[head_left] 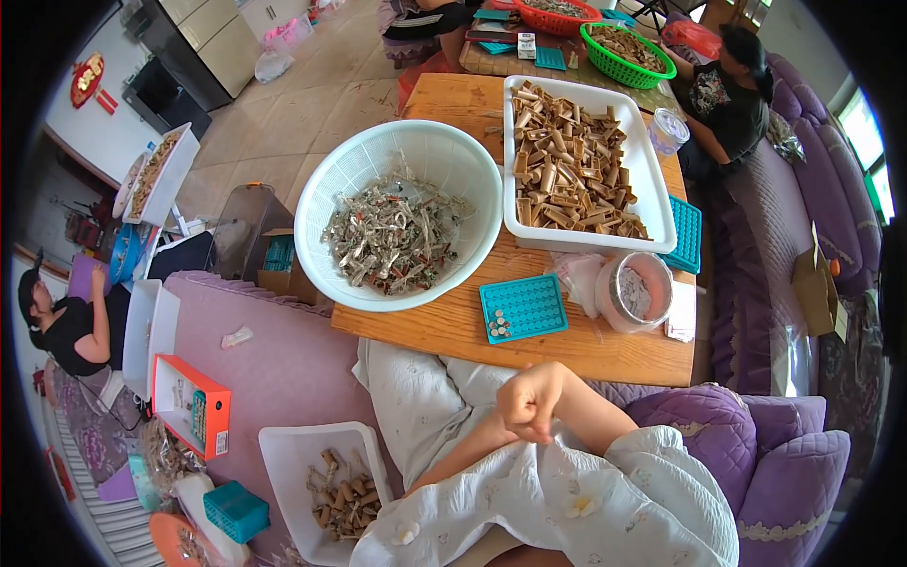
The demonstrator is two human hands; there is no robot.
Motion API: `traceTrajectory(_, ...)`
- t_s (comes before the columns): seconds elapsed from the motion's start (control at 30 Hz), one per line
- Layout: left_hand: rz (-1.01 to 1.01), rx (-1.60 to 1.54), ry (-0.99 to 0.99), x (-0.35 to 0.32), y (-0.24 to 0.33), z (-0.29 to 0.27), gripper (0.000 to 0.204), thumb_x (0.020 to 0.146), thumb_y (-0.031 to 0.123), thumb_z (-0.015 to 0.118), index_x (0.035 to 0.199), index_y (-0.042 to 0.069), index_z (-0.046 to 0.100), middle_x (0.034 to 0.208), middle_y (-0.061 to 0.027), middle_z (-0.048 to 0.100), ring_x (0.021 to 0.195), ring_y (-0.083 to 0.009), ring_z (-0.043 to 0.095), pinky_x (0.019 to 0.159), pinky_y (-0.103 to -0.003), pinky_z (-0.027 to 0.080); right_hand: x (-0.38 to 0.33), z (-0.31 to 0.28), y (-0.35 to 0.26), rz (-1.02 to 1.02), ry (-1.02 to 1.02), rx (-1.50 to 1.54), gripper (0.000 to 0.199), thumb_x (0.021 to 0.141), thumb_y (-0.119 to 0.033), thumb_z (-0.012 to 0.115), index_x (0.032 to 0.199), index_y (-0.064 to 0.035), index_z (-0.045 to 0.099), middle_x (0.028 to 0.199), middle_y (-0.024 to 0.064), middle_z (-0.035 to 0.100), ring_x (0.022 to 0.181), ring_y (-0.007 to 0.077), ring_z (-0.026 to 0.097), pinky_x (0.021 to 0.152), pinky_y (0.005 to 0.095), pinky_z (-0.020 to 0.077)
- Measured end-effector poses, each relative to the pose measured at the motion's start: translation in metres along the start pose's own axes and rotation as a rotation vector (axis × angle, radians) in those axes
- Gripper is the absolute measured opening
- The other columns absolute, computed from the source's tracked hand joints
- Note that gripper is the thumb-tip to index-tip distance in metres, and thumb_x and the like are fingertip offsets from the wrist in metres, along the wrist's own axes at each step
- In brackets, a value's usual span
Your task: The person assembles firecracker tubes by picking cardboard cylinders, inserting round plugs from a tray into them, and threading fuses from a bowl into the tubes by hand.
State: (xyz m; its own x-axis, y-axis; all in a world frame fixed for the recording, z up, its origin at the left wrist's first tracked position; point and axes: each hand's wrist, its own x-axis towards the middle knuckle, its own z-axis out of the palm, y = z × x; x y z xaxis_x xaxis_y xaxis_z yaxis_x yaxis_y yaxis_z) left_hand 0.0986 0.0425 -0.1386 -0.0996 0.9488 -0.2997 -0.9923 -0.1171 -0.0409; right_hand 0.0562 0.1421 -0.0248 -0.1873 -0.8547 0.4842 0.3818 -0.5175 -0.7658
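Observation:
My right hand [531, 399] is closed, its fingers curled, above my lap in front of the table edge. My left forearm [477, 442] crosses from the left and ends at my right hand, which covers the left hand's fingers. Whether anything sits between the hands is hidden. Just beyond them on the wooden table [425, 326] lies a shallow teal tray [543, 321] with rows of dimples and several small round silvery pieces [498, 324] at its left. A large pale colander [321, 255] holds tangled clear and metallic pieces [397, 227].
A white tray [661, 203] of tan curved pieces [572, 161] stands at the table's back. Beside a plastic bag [574, 279] is a round tub [614, 317] with white bits. A white bin [283, 472] sits at my left. Other people [732, 104] sit at right, left and back.

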Motion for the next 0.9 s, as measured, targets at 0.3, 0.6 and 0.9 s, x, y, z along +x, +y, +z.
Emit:
traceTrajectory(0.3, 0.242, -0.263, -0.292, -0.045, 0.052, 0.059, 0.036, 0.081, 0.042, 0.048, 0.070, 0.008, 0.039, 0.067, -0.0008, 0.037, 0.063, -0.0112, 0.037, 0.060, -0.024, 0.034, -0.047, -0.044, -0.108, 0.265, 1.860, -1.662, 0.018, 0.067, -0.006, 0.062, 0.063, 0.0010, 0.047, 0.054, 0.0092, 0.049, 0.049, 0.0169, 0.046, 0.048, 0.0288, 0.0397)
traceTrajectory(0.6, 0.189, -0.055, -0.178, -0.038, 0.042, 0.048, 0.029, 0.083, 0.035, 0.047, 0.074, 0.008, 0.042, 0.070, -0.0017, 0.042, 0.062, -0.0121, 0.039, 0.060, -0.024, 0.035, -0.097, -0.097, -0.137, 0.663, 1.886, -1.880, 0.025, 0.070, -0.009, 0.059, 0.093, -0.0008, 0.055, 0.089, 0.0180, 0.058, 0.083, 0.0364, 0.054, 0.072, 0.0418, 0.0434)
traceTrajectory(0.9, 0.501, 0.311, 0.064, -0.065, 0.063, 0.077, 0.026, 0.082, 0.032, 0.050, 0.073, 0.009, 0.041, 0.070, -0.0011, 0.041, 0.062, -0.0100, 0.039, 0.059, -0.022, 0.035, -0.098, -0.099, -0.133, 0.914, 1.781, -1.908, 0.014, 0.074, -0.009, 0.053, 0.085, -0.0008, 0.056, 0.084, 0.0170, 0.055, 0.080, 0.0331, 0.055, 0.067, 0.0398, 0.0452)
